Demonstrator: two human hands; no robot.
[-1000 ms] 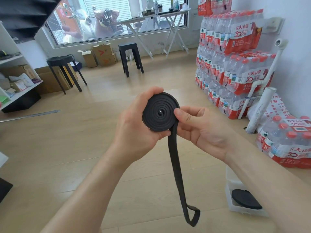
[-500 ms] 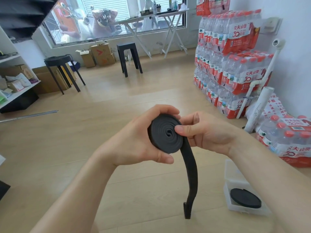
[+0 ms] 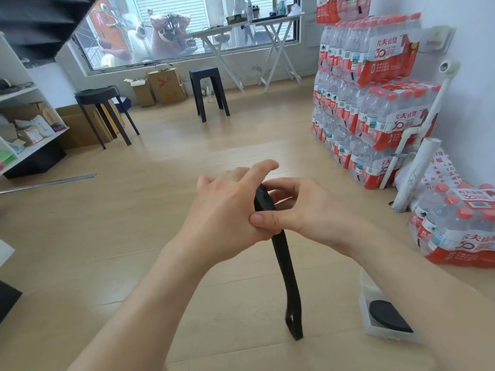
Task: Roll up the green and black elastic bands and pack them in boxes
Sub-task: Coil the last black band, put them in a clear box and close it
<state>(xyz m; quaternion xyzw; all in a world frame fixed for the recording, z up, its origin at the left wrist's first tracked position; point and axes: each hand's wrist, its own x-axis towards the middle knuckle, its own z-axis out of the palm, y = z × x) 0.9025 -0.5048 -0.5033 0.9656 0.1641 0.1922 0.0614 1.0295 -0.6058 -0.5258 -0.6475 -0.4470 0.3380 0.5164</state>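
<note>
The part-rolled black band (image 3: 263, 200) sits edge-on at frame centre, its tail (image 3: 288, 277) hanging down. My left hand (image 3: 227, 207) wraps the coil and my right hand (image 3: 308, 207) pinches it. At lower right, a clear box (image 3: 367, 290) holds another black roll (image 3: 388, 315).

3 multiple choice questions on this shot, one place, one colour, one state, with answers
1. Where is the clear box holding a finished roll? A on the floor, lower right; B on the left shelf; C on a stool.
2. What colour is the held band? A green; B red; C black.
3. That band is: A fully rolled; B partly rolled, tail hanging; C unrolled flat.
1 A, it sits on the floor.
2 C, coil and tail are black.
3 B, left hand and right hand grip it, a length dangles.
</note>
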